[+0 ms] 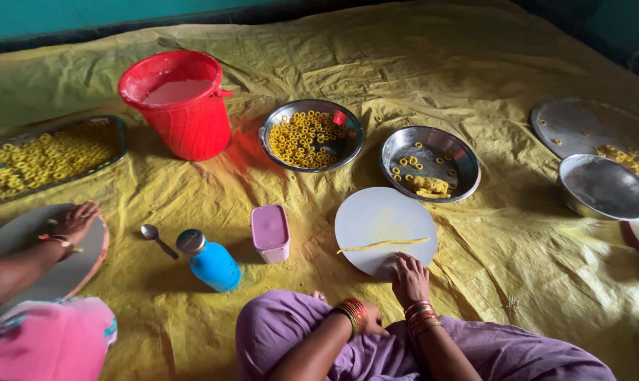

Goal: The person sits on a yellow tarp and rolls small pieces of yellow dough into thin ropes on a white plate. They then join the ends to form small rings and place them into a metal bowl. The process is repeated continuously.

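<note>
A thin yellow dough strand (383,245) lies across a round white board (376,219) in front of my purple-clad lap. My right hand (409,277), bangles at the wrist, rests palm down on the board's near edge, just below the strand and not touching it. My left hand (371,319) is tucked low against my lap behind its bangled wrist, with its fingers hidden. Beyond the board stand two steel bowls of yellow dough rings: a fuller bowl (311,135) and a sparser bowl (430,162).
A red bucket (180,102), a pink container (270,231), a blue bottle (211,262) and a spoon (156,238) stand on the yellow sheet at left. Another person's hand (76,221) rests on a round board. A ring-filled tray (48,156) lies far left, and steel plates (602,185) far right.
</note>
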